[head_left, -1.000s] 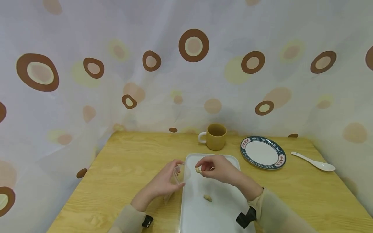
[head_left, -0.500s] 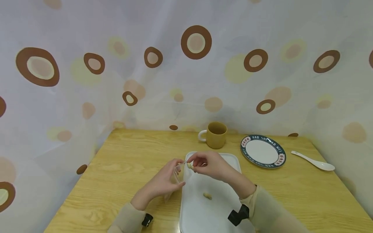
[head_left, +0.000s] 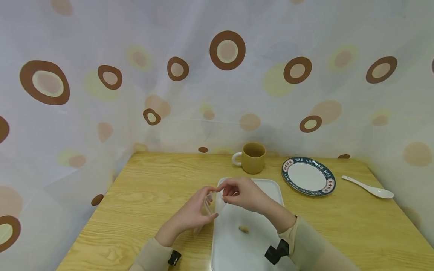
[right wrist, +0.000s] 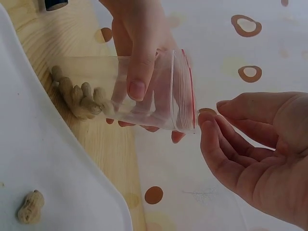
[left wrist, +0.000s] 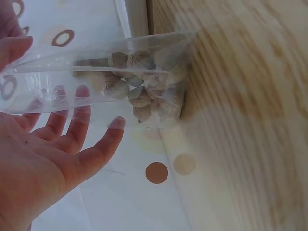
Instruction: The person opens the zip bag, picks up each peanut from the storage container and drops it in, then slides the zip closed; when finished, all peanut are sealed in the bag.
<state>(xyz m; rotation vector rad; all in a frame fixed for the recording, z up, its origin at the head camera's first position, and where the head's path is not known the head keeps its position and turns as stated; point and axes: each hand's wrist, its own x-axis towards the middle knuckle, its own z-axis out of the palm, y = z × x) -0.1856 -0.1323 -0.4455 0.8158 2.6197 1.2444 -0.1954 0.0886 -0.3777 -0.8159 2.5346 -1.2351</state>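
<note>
My left hand [head_left: 191,212] holds a clear zip bag [right wrist: 86,67] with a red strip along its mouth. Its thumb lies on one side of the bag and the fingers on the other. Several unshelled peanuts [right wrist: 86,102] sit at the bag's bottom, just above or on the wooden table; I cannot tell which. My right hand [head_left: 245,194] pinches one peanut [right wrist: 208,111] right at the bag's mouth, mostly covered by the fingertips. Another peanut [head_left: 243,229] lies on the white tray [head_left: 230,248], below the right hand.
Behind the tray stands a mustard-coloured mug [head_left: 253,158] with a white handle. To the right are a plate [head_left: 307,176] with a dark patterned rim and a white spoon [head_left: 369,187]. A patterned cloth [head_left: 190,94] hangs around the table [head_left: 152,177].
My right hand has moved left with the pinched peanut, from over the tray to the bag's mouth. The left hand and bag have stayed nearly in place.
</note>
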